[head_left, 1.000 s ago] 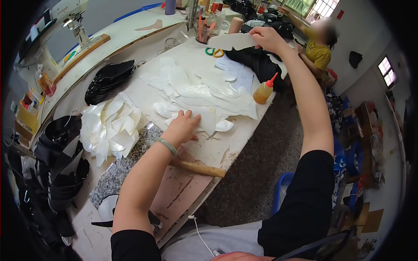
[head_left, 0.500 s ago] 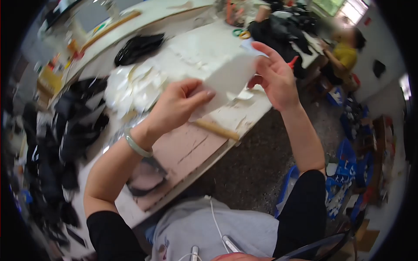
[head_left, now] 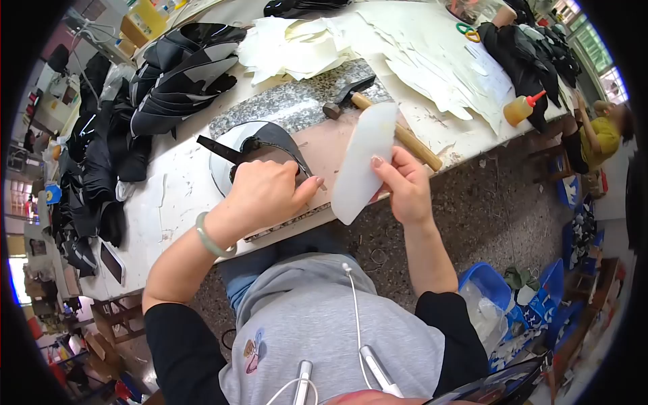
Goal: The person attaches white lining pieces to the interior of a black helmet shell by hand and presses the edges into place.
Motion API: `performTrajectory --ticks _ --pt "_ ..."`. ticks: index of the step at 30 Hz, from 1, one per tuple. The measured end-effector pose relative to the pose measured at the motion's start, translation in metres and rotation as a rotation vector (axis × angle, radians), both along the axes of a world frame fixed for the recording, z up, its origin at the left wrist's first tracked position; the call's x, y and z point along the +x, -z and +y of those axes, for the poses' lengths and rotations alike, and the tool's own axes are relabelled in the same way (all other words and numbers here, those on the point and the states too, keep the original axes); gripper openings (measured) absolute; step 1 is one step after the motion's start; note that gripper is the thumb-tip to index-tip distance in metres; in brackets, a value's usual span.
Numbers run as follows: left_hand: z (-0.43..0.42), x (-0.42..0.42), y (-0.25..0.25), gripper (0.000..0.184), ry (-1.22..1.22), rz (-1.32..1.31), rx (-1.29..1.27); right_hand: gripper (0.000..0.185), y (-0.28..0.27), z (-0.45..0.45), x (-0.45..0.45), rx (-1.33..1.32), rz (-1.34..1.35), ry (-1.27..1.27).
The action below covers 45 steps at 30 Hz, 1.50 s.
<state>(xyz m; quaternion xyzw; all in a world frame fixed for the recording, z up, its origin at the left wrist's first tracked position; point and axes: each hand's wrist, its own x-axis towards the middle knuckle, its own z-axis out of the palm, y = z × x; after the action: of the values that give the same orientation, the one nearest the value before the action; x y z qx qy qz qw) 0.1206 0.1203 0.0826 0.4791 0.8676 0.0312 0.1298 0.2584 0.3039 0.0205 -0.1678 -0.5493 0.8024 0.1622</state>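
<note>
Left of the left hand, 1 phone lies on the surface. Beyond and right of the right hand are 2 looped handles, green and orange; right and nearer, 1 blue tub.

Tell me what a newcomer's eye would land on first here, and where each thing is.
First, the long, pale piece held up in the right hand, near the table's front edge. Next, the curved black-and-white piece on the table, at the left hand. Then the red-tipped bottle, by the table edge toward the picture's right.
</note>
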Motion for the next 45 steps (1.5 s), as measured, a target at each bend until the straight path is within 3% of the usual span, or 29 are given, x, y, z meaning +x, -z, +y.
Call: performTrajectory --ticks 1,5,10,14,20,30,41,45 --pt "0.004 0.0 0.005 0.044 -0.032 -0.002 -0.014 0.02 0.001 -0.003 0.001 -0.017 0.0 -0.004" --pt "-0.001 -0.01 0.027 0.032 -0.048 -0.323 0.427 0.023 -0.007 -0.013 0.002 0.046 0.005 -0.006" --pt "-0.021 -0.021 0.005 0.023 -0.298 -0.958 0.633 0.028 -0.02 -0.031 -0.012 0.05 0.165 -0.104" --pt "-0.035 -0.013 -0.003 0.02 -0.384 -1.309 0.776 0.028 -0.025 -0.046 -0.024 0.057 0.18 -0.15" --pt "-0.043 -0.009 -0.007 0.022 -0.518 -1.407 0.838 0.028 -0.032 -0.057 -0.03 0.084 0.188 -0.17" --pt "-0.051 -0.011 0.003 0.028 -0.371 -1.421 0.836 0.027 -0.034 -0.063 -0.027 0.134 0.187 -0.168" --pt "-0.057 -0.006 0.007 0.028 -0.39 -1.425 0.861 0.024 -0.033 -0.074 -0.029 0.239 0.128 -0.074" --pt "-0.055 0.004 -0.003 0.025 -0.322 -1.219 0.879 0.021 -0.034 -0.079 -0.028 0.416 0.128 0.001"
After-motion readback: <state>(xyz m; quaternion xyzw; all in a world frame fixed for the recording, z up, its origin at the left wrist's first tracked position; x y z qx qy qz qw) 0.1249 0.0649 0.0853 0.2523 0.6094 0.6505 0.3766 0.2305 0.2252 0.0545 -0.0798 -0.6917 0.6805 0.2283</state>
